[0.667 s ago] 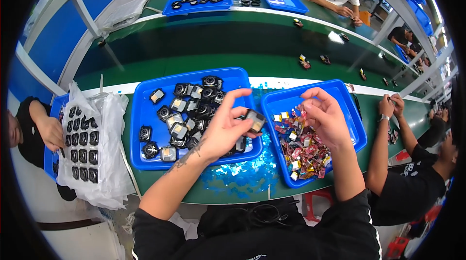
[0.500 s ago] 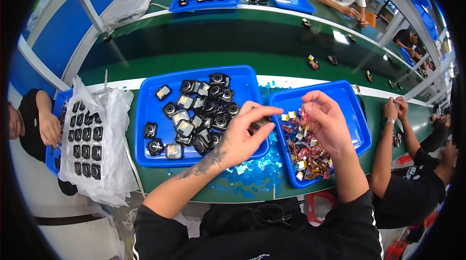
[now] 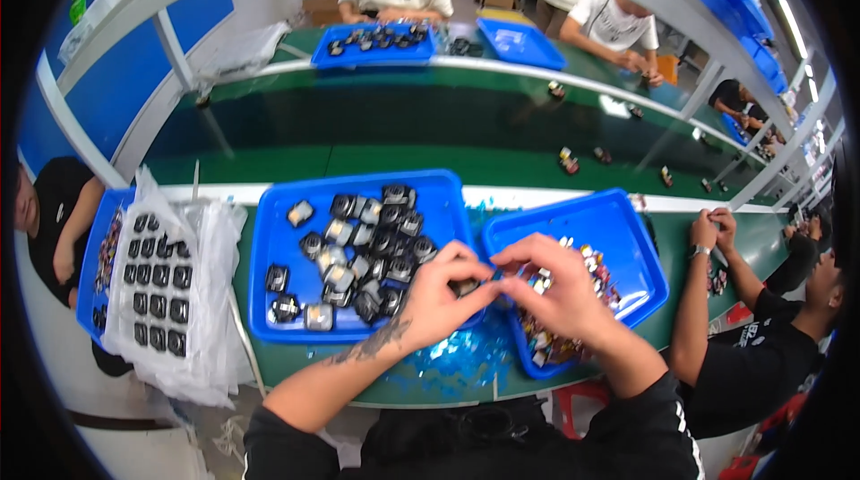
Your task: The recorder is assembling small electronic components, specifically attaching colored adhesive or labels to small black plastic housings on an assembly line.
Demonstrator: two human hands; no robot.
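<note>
My left hand (image 3: 441, 299) is closed, thumb and forefinger pinching near the right rim of a blue tray (image 3: 257, 301). A small dark part (image 3: 467, 286) shows partly between its fingers; its kind is hidden. My right hand (image 3: 557, 290) meets it fingertip to fingertip, also closed in a pinch, and what it grips cannot be made out. Square black casings (image 3: 391, 241) with round lens-like faces lie heaped in the left tray, some showing pale backs. Under and beyond my right hand, a second blue tray (image 3: 647, 258) holds many small red, white and yellow circuit pieces (image 3: 602, 283).
Left stands a white moulded tray (image 3: 159, 278) of black casings, wrapped in plastic. Blue film scraps (image 3: 461, 359) litter the green bench. Beyond runs a green conveyor belt (image 3: 376, 126) carrying small parts (image 3: 569, 160). Co-workers sit opposite and on both sides; a pale rail (image 3: 242, 194) edges the bench.
My right hand has moved left and down from above the circuit pieces to meet my left hand. The left fingers have drawn together. The view has tilted up, so the scene sits lower.
</note>
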